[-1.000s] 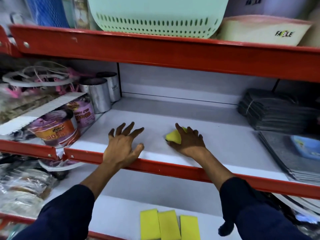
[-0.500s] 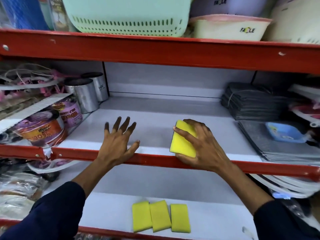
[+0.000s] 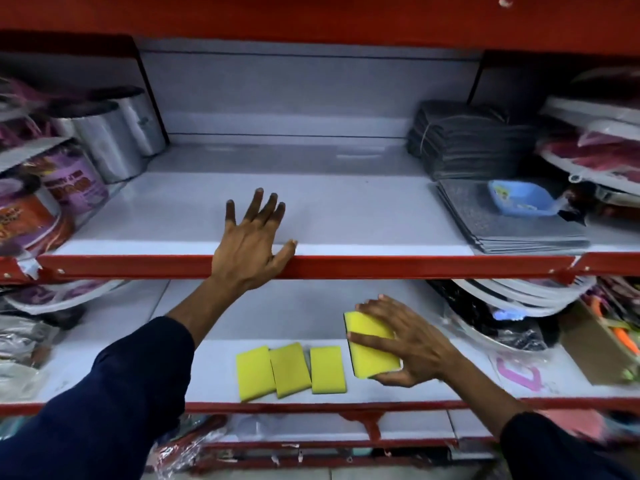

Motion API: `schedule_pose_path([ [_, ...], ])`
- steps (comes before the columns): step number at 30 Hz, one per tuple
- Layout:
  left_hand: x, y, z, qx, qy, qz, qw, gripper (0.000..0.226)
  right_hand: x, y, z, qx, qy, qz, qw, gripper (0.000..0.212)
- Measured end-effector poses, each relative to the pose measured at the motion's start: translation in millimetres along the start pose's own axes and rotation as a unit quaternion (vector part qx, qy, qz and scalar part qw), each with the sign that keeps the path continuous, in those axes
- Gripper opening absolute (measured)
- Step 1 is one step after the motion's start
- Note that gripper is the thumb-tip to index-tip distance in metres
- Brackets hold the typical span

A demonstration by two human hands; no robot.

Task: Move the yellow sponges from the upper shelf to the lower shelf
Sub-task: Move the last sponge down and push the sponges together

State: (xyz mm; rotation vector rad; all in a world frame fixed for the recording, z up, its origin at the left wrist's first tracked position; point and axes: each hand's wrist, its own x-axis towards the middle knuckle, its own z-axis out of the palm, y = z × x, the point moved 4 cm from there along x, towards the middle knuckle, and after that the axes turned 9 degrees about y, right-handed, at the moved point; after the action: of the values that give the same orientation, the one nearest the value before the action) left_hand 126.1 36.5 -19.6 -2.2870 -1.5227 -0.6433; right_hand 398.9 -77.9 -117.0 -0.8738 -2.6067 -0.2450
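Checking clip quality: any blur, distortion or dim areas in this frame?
Head view: shelf rails bow from wide-angle distortion; side clutter is dim and smeared; right hand with its sponge slightly soft; three sponges evenly lit.

Red-edged shelving (image 3: pixel 415 266) — white boards, dim light

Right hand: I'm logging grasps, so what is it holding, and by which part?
The right hand holds a yellow sponge across its long edges, thumb underneath, fingers on top; the left hand holds nothing.

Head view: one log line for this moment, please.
right hand holds yellow sponge above lower shelf | left hand on upper shelf | three sponges placed
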Motion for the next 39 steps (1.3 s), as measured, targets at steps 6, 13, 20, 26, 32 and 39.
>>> schedule_pose_path([
  [6,0.6,2.9,-1.6,0.008,-0.001,-0.010,1.000,0.079,-46.8,7.8,84.3,0.049,-0.117,0.134,0.983,0.077],
  [13,1.4,2.6,0.9,0.019,-0.014,-0.015,1.000,0.078,-60.8,17.4,146.7,0.055,-0.186,0.220,0.956,0.088],
  [20,-7.0,8.4,-6.0,-0.033,0.010,0.004,0.999,0.072,-68.3,25.1,149.5,0.095,-0.194,0.262,0.941,0.095],
  [26,-70.9,64.6,-13.3,-0.154,0.147,0.148,0.966,0.056,-64.9,29.1,140.4,0.094,-0.075,0.370,0.921,0.101],
  [32,-145.9,107.2,84.4,-0.205,0.000,0.183,0.961,0.049,-58.2,11.7,157.6,0.119,-0.118,0.393,0.904,0.057],
  [39,-178.3,113.1,175.0,-0.175,-0.242,0.037,0.954,0.045,-68.7,0.1,171.0,0.143,-0.133,0.393,0.898,0.051],
])
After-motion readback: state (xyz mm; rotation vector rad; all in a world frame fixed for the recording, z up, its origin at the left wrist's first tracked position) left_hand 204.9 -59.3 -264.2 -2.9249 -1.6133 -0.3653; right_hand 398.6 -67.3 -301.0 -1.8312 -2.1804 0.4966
